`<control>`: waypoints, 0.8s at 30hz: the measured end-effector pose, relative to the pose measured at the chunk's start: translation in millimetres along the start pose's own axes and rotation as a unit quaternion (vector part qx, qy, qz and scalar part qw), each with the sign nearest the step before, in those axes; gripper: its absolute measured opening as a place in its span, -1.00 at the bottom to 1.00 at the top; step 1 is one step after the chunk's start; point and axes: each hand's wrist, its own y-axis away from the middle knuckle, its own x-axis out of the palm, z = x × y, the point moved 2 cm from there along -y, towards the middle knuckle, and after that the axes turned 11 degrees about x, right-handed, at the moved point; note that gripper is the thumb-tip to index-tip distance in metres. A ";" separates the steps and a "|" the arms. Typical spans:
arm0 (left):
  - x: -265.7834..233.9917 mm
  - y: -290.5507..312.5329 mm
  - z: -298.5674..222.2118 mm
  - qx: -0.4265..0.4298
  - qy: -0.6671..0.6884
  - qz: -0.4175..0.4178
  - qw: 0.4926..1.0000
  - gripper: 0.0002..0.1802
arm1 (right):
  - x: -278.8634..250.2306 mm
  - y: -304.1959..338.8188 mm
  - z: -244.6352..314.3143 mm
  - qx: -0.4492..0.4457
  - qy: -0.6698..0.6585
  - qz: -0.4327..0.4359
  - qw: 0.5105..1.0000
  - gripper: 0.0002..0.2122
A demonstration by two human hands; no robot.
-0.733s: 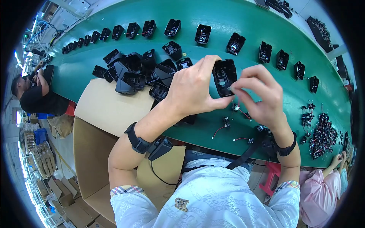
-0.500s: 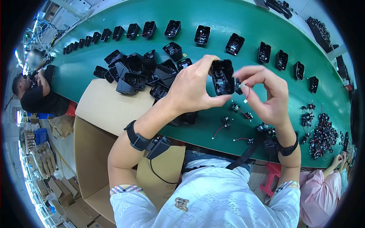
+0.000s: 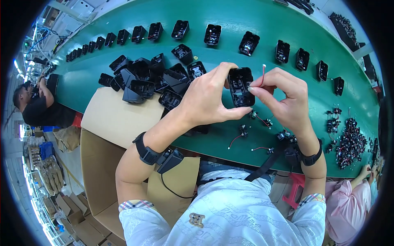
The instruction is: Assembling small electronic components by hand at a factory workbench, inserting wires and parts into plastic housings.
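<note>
My left hand (image 3: 205, 96) grips a black plastic housing (image 3: 241, 96) between thumb and fingers, its open side facing up toward me. At the housing's right edge, the thumb and fingertips of my right hand (image 3: 285, 96) are pinched together on a small wired part. Its thin red wire (image 3: 263, 74) stands up from the fingers and ends in a white plug; the body of the part is hidden by the fingertips or the housing wall. Below the hands, several similar small wired parts (image 3: 243, 131) lie loose on the green table (image 3: 221, 153).
More black housings (image 3: 141, 87) are heaped to the left, partly over a cardboard flap (image 3: 123, 117). A curved row of housings (image 3: 213, 35) runs along the far side. On the right lies a pile of wired parts (image 3: 351, 143). People sit at both ends.
My right hand has brought the small wired part left to the housing's edge, and its wire now points up instead of hanging down. My left hand keeps its grip on the housing.
</note>
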 end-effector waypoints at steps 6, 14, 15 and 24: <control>-2.3 -0.7 -1.5 0.008 -0.004 -0.005 1.000 -0.09 | 14.9 4.8 -2.8 -0.089 0.028 -0.018 0.995 -0.85; -7.6 1.3 0.3 0.024 -0.064 0.041 0.997 -0.12 | 20.0 3.0 -6.4 -0.170 0.080 -0.004 0.982 -0.83; -7.4 1.4 0.3 0.016 -0.068 0.054 0.996 -0.14 | 22.0 3.7 -7.4 -0.176 0.076 0.004 0.981 -0.83; -3.0 1.0 1.6 0.063 -0.029 -0.022 0.997 -0.08 | 33.8 13.7 -10.5 0.028 -0.116 -0.025 0.993 -0.85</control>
